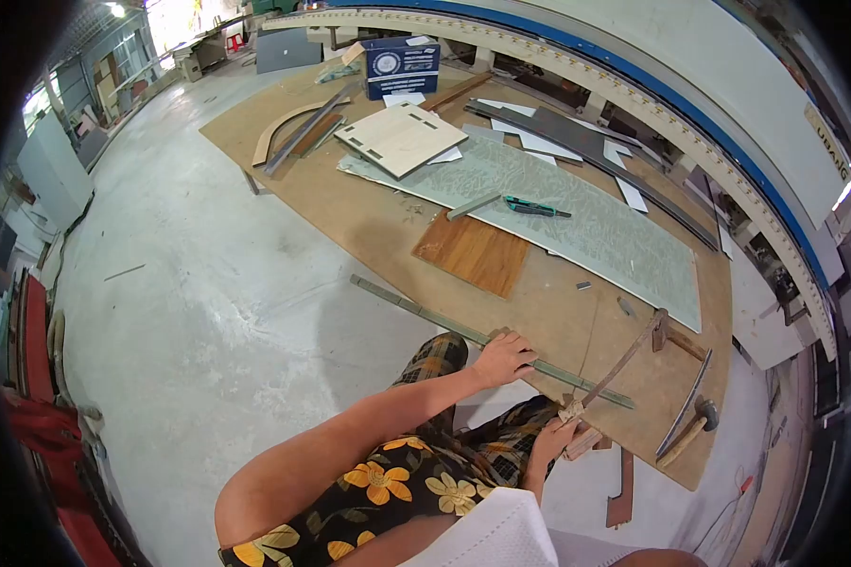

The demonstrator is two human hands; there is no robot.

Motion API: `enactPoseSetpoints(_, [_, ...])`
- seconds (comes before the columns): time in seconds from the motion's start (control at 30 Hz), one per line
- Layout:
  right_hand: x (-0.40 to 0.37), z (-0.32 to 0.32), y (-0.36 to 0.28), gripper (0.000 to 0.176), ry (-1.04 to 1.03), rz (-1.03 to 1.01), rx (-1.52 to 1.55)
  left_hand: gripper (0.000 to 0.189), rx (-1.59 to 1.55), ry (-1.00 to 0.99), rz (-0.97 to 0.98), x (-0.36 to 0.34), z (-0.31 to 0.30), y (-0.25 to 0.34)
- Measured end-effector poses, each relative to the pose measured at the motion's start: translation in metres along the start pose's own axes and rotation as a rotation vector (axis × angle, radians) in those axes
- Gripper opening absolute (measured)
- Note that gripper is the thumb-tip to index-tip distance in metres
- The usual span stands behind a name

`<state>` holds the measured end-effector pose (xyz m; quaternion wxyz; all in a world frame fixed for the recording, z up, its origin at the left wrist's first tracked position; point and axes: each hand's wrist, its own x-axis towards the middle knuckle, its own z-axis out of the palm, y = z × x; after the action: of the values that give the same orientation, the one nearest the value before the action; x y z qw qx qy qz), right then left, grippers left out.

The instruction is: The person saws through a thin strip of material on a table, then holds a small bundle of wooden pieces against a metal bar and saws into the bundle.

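Observation:
My left hand (pixel 506 359) presses on a long, narrow green strip (pixel 425 315) along the table's near edge, its fingers curled over it. Lower right, my right hand (pixel 553 439) is closed at the light, rough end of a long, curved brown tool (pixel 619 367), which crosses above the strip's right part. What exactly the fingers grip is partly hidden. Beyond the strip lie a brown wood-grain panel (pixel 475 253) and a pale green patterned board (pixel 577 213). On that board are a teal cutter knife (pixel 536 207) and a short green piece (pixel 474 205).
A hammer (pixel 690 435) and a dark rod (pixel 684 406) lie at the table's right end. Farther back are a pale panel with slots (pixel 403 138), a blue box (pixel 402 71) and dark strips (pixel 577 142). A long machine (pixel 690 123) borders the table's far side.

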<state>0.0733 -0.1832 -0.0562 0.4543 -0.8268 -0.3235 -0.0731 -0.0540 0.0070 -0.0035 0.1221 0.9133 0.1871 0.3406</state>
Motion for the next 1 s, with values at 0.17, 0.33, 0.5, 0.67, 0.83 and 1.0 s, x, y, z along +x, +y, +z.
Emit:
enactPoseSetpoints(0.17, [-0.004,0.003,0.02,0.038,-0.06,0.045,0.016,0.032,-0.011,0.003,0.001,-0.001,0.002,-0.001])
enactPoseSetpoints(0.33, [-0.001,-0.003,0.002,0.04,0.031,-0.131,-0.054,0.031,-0.034,0.006,-0.007,-0.001,0.001,0.0])
enactPoseSetpoints(0.5, [-0.001,-0.01,-0.008,0.04,-0.088,0.048,0.046,0.034,-0.023,-0.019,-0.012,-0.002,0.0,0.0])
enactPoseSetpoints(0.67, [-0.004,-0.005,0.011,0.04,-0.07,0.07,-0.055,0.034,-0.038,-0.009,-0.008,-0.002,0.001,-0.001])
enactPoseSetpoints(0.83, [-0.001,-0.017,-0.001,0.044,-0.213,0.255,0.037,0.03,-0.047,0.042,0.002,-0.001,0.003,-0.001])
enactPoseSetpoints(1.0, [-0.005,-0.013,0.005,0.046,-0.155,0.193,-0.034,0.031,-0.048,0.048,0.01,-0.002,0.003,-0.001])
